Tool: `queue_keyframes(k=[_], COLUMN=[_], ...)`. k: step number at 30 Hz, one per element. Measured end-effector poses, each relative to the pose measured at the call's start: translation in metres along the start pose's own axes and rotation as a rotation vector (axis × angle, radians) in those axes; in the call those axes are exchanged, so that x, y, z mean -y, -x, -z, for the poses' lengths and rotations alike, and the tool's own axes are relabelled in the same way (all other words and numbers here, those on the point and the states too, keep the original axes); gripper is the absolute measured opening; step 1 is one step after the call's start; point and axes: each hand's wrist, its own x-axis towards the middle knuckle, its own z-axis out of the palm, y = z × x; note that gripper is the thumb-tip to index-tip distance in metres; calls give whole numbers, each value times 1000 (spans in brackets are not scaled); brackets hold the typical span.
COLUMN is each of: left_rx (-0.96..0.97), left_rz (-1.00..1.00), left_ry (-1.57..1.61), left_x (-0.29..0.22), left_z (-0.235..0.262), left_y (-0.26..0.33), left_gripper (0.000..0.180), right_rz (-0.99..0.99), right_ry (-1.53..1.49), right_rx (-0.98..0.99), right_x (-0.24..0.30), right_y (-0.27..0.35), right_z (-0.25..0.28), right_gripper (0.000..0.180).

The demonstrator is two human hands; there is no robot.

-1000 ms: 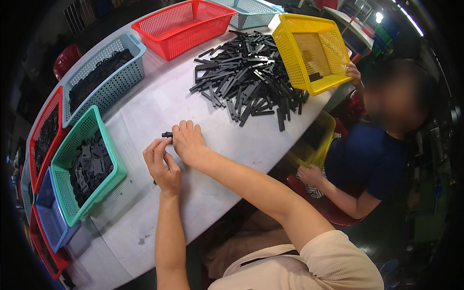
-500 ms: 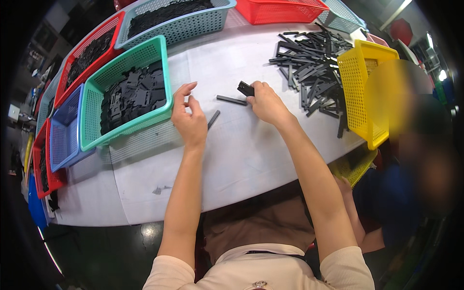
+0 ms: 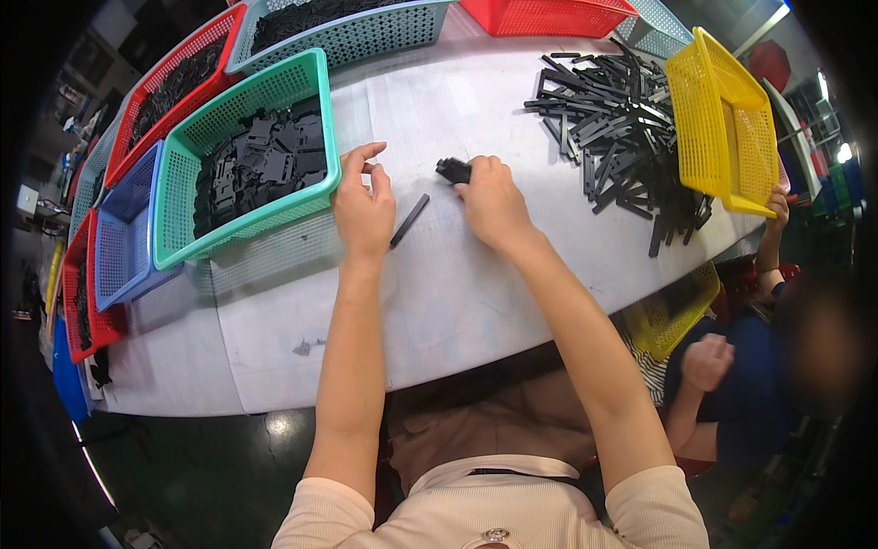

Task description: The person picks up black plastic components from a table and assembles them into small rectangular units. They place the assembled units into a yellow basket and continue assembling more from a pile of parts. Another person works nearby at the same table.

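Observation:
My right hand (image 3: 494,201) is closed around a small bundle of black plastic strips (image 3: 453,170), whose ends stick out past the fingertips toward the left. My left hand (image 3: 364,206) is held above the table beside the green basket (image 3: 247,224), its fingers bent but apart and nothing between them. Between my hands, nearer the left one, a single dark strip (image 3: 410,221) lies slantwise on the table. Flat black plastic pieces (image 3: 265,156) fill the bottom of the green basket. To the right of my right hand spreads a loose pile of black strips (image 3: 617,119).
A co-worker's hand (image 3: 777,206) grips the tilted yellow basket (image 3: 700,137) at the table's right end. Along the left stand a blue basket (image 3: 123,247) and red baskets (image 3: 174,96) with black parts. A grey-blue basket (image 3: 384,46) and a red one (image 3: 549,16) line the back.
The loose strip beside my right hand has gone from the table, and the bundle in that hand has shifted slightly left. The co-worker's yellow basket is tilted and moved right.

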Motion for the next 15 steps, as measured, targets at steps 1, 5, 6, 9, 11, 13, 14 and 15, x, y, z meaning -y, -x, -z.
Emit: queue_keyframes(k=[1, 5, 6, 9, 11, 13, 14, 15], left_rx=[25, 116, 131, 220, 213, 217, 223, 226], left_rz=[7, -14, -34, 19, -13, -12, 4, 21], left_ry=[-25, -119, -136, -131, -138, -148, -154, -161], left_x=[2, 13, 17, 6, 6, 8, 10, 8], left_z=[2, -4, -3, -5, -4, -5, -5, -5], left_y=[-1, 0, 1, 5, 6, 7, 8, 7], left_gripper=[25, 22, 22, 23, 23, 23, 23, 23], right_rz=[-47, -502, -521, -437, -264, -80, -19, 39], right_ry=[-103, -1228, -1478, -1877, -1855, -1717, -1520, -1317], right_rx=[-1, 376, 426, 468, 378, 230, 74, -73], right_x=[-2, -25, -29, -36, -40, -41, -42, -44], right_y=[1, 0, 5, 10, 7, 5, 6, 8], right_z=[8, 40, 44, 63, 90, 134, 159, 189], right_gripper=[26, 25, 22, 21, 21, 22, 22, 22])
